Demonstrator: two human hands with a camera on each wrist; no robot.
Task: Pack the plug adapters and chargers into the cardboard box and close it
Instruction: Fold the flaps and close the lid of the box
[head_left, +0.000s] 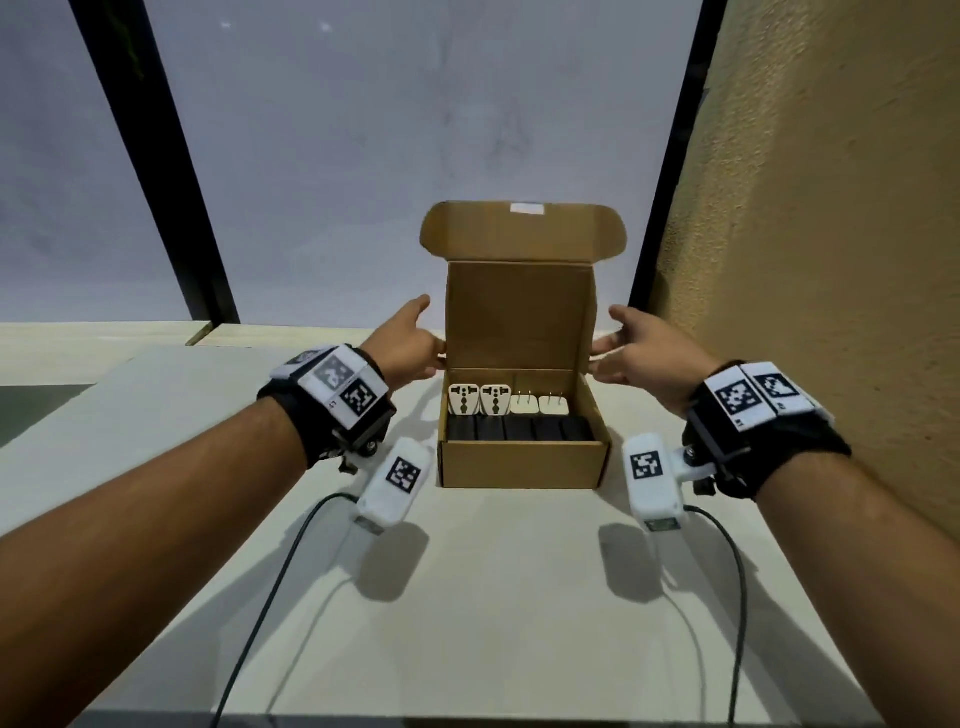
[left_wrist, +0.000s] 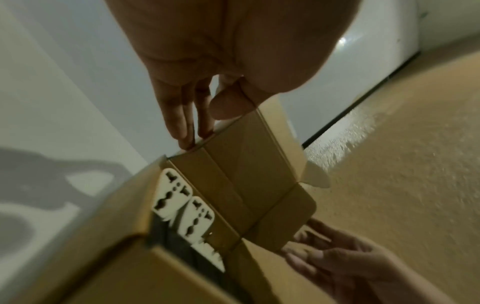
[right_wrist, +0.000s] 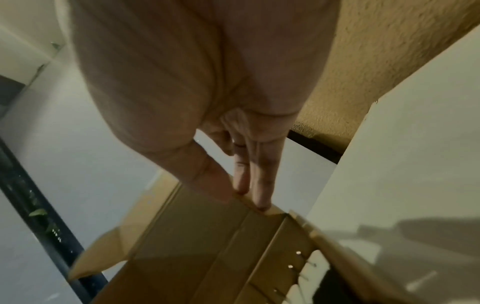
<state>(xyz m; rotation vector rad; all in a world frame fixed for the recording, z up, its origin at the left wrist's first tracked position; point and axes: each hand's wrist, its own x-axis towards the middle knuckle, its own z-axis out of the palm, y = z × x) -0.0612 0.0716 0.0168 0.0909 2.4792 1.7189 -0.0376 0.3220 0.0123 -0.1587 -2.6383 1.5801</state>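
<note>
The brown cardboard box (head_left: 519, 467) stands on the table, its lid (head_left: 519, 312) upright at the back. Inside, two white plug adapters (head_left: 480, 400) and two white chargers (head_left: 540, 404) with prongs up line the back. A row of black chargers (head_left: 519, 428) fills the front. My left hand (head_left: 434, 332) touches the lid's left edge near the hinge with straight fingers (left_wrist: 187, 131), thumb raised. My right hand (head_left: 610, 338) does the same on the right edge, fingers (right_wrist: 259, 191) straight. The left wrist view also shows the adapters (left_wrist: 172, 193) and the lid (left_wrist: 246, 164).
The white table (head_left: 493, 597) stretches in front of the box toward me. A rough tan wall (head_left: 805, 208) stands close on the right. A pale panel with dark frame bars (head_left: 171, 182) rises behind the box. Two black cables (head_left: 270, 597) trail from the wrist cameras.
</note>
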